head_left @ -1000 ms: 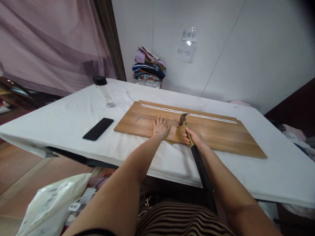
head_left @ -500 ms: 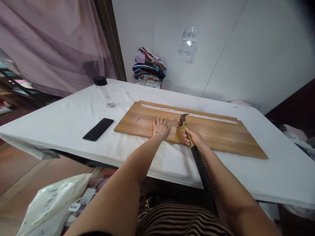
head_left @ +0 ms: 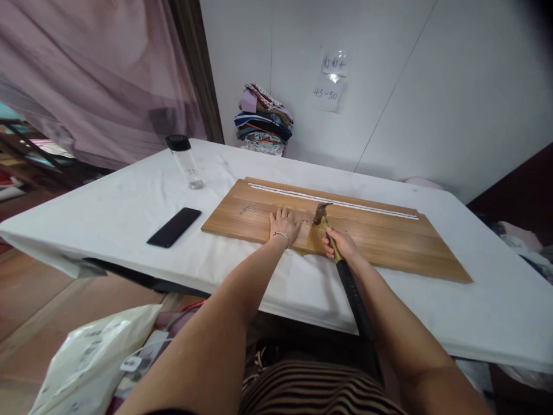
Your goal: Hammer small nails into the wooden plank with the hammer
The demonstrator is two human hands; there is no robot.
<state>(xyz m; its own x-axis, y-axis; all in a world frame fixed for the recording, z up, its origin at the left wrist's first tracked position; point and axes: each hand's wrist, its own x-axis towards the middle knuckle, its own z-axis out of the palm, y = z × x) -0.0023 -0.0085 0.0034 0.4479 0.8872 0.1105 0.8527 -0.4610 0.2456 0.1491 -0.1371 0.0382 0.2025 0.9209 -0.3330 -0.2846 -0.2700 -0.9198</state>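
My right hand (head_left: 341, 244) is wrapped round the upper shaft of a claw hammer (head_left: 354, 294), which has a yellowish neck and a long black grip. Its rusty head (head_left: 320, 213) is down at the surface of a brown wooden board (head_left: 401, 245), claw pointing up and away. What lies right under the head is hidden. Flat on the board to the left, my left hand (head_left: 284, 223) rests with its fingers spread. Between hand and hammer head are small marks, too small to make out. Several loose nails (head_left: 247, 210) lie near the board's left end.
Two white strips (head_left: 332, 200) run along the board's far side. A black phone (head_left: 174, 227) and a clear bottle with black lid (head_left: 186, 162) are on the white-covered table (head_left: 108, 222) to the left. Folded cloths (head_left: 264, 120) are stacked by the wall.
The hammer head has dropped slightly towards the board, with my right hand still round the shaft. My left hand stays flat in place. The view has shifted a little.
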